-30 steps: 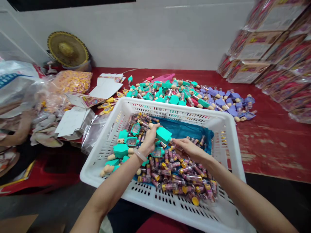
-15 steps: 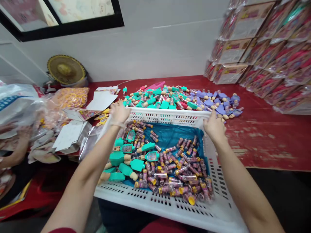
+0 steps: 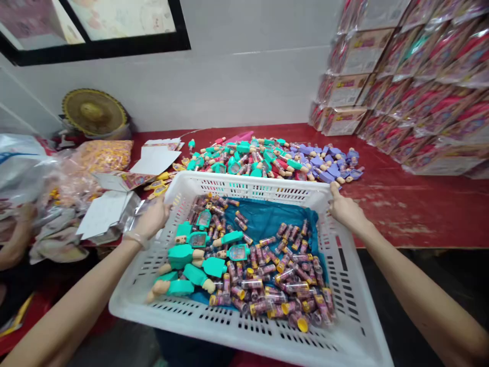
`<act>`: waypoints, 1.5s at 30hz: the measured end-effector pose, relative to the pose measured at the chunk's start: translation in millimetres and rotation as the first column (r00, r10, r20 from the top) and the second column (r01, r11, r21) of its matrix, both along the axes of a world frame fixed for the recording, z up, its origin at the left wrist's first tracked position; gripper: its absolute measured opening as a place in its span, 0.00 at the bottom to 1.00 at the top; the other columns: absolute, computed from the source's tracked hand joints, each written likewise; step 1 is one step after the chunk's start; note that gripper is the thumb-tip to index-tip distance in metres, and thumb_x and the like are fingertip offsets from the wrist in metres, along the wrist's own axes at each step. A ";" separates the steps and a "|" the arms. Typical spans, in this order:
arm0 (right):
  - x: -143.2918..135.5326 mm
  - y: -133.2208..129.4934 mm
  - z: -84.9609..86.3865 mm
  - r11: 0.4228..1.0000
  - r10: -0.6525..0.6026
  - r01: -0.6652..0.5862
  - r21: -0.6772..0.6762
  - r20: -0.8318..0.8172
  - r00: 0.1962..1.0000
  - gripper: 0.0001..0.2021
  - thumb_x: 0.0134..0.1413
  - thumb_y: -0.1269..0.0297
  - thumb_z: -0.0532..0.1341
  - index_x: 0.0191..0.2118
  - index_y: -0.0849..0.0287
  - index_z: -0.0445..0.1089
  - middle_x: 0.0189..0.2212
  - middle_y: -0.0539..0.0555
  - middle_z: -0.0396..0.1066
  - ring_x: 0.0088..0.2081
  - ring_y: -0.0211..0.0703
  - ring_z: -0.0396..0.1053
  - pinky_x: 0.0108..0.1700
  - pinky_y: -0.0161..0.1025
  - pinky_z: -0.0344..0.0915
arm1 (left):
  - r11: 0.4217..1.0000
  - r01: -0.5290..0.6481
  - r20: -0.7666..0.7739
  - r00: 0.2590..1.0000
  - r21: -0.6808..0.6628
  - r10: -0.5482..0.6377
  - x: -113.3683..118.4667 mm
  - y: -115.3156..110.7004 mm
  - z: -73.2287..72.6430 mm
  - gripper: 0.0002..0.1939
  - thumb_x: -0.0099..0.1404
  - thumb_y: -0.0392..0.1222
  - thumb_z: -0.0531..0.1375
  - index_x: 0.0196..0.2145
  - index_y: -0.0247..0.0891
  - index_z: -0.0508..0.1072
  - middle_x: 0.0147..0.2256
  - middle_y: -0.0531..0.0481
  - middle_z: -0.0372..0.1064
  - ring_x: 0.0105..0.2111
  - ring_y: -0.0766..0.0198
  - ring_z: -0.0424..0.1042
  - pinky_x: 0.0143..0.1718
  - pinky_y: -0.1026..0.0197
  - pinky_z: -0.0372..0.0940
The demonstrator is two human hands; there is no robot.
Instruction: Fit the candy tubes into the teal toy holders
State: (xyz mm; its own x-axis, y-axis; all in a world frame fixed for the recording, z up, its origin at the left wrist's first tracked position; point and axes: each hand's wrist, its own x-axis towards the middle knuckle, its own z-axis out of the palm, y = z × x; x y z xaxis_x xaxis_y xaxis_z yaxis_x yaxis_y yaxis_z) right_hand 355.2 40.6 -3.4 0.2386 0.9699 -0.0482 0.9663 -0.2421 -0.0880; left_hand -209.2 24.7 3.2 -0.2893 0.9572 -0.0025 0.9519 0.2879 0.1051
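A white plastic basket (image 3: 244, 336) with slotted walls fills the middle of the view. My left hand (image 3: 153, 216) is closed on its left rim, near the far corner. At the far right corner, my right hand (image 3: 344, 206) grips the rim with the thumb on top. Inside lie many small clear tubes (image 3: 284, 285) with yellow caps and purple-pink contents. Several teal paddle-shaped pieces with beige handles (image 3: 181, 256) rest at the left. A dark teal cloth or liner (image 3: 263, 211) shows under them.
Behind the basket, a red table (image 3: 405, 214) carries a heap of teal and purple pieces (image 3: 244, 155). Bagged packages (image 3: 424, 107) are stacked at right. White boxes (image 3: 103, 214), plastic bags (image 3: 91, 163) and a yellow-rimmed round object (image 3: 93, 112) stand left. Another person's arm (image 3: 17, 237) shows at far left.
My left hand has moved from the far left corner back along the left rim. My right hand stays near the far right corner. The view has shifted slightly right.
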 end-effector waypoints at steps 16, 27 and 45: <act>-24.4 41.1 1.2 0.979 0.054 -0.072 0.193 0.098 0.994 0.34 0.59 0.58 0.49 0.67 0.67 0.41 0.49 0.76 0.62 0.45 0.66 0.66 0.41 0.55 0.64 | 0.983 -0.056 0.068 0.995 -0.172 0.069 8.6 -4.1 15.1 0.26 0.67 0.48 0.46 0.58 0.28 0.51 0.30 0.40 0.73 0.22 0.55 0.73 0.25 0.60 0.64; -25.2 43.0 -4.3 0.916 0.192 -0.268 0.298 0.262 0.946 0.30 0.59 0.59 0.49 0.64 0.69 0.50 0.56 0.74 0.55 0.53 0.67 0.58 0.48 0.56 0.59 | 0.961 0.018 -0.038 0.999 -0.277 -0.030 -18.7 -12.3 29.2 0.30 0.66 0.49 0.50 0.60 0.28 0.50 0.32 0.41 0.72 0.32 0.51 0.74 0.31 0.58 0.66; -128.2 -13.8 -90.8 0.826 0.487 -0.464 -0.321 -0.010 0.874 0.17 0.62 0.60 0.51 0.51 0.61 0.64 0.40 0.67 0.71 0.41 0.54 0.72 0.37 0.42 0.64 | 0.807 0.560 0.254 0.821 -0.187 -0.511 162.2 -58.2 -65.5 0.14 0.65 0.47 0.54 0.43 0.34 0.63 0.35 0.44 0.71 0.35 0.57 0.72 0.34 0.61 0.62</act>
State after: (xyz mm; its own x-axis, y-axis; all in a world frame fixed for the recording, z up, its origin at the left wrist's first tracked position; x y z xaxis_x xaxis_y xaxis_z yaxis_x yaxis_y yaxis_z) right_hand 227.0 26.8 -94.2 -0.2343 0.9034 -0.3591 0.9693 0.2453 -0.0154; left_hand -47.0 -33.6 -62.3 0.2987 0.9196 -0.2550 0.9315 -0.2230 0.2872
